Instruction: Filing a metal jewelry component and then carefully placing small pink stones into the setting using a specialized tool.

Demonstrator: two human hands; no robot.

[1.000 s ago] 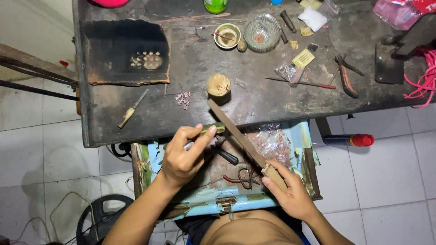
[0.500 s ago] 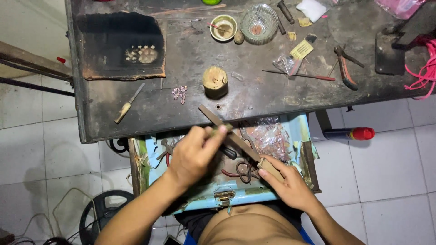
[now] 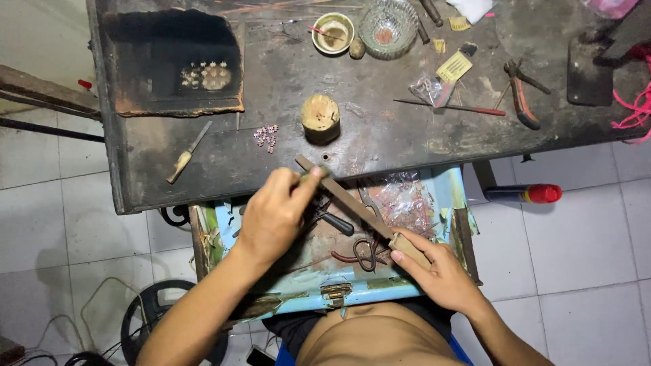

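A dark, scorched tabletop (image 3: pixel 407 135) stands over a white tiled floor (image 3: pixel 597 257), with an open blue drawer (image 3: pixel 352 295) pulled out beneath its near edge. At far left a small wooden-handled knife (image 3: pixel 186 154) lies on the tabletop, with a cluster of tiny metal pieces (image 3: pixel 266 135) and a round wooden block (image 3: pixel 320 118) further right. The left hand (image 3: pixel 271 213) has its grip pinched closed on a small workpiece (image 3: pixel 313 173), braced at the tabletop's edge, seemingly to steady it. Across the workpiece lies a long flat file (image 3: pixel 346 200), slanting down to the right over the drawer. The right hand (image 3: pixel 437 271) wraps its grip closed around the file's wooden handle (image 3: pixel 409 248), low and near the body. Pliers (image 3: pixel 521 95) rest at far right; a red-capped can (image 3: pixel 525 194) lies on the floor.
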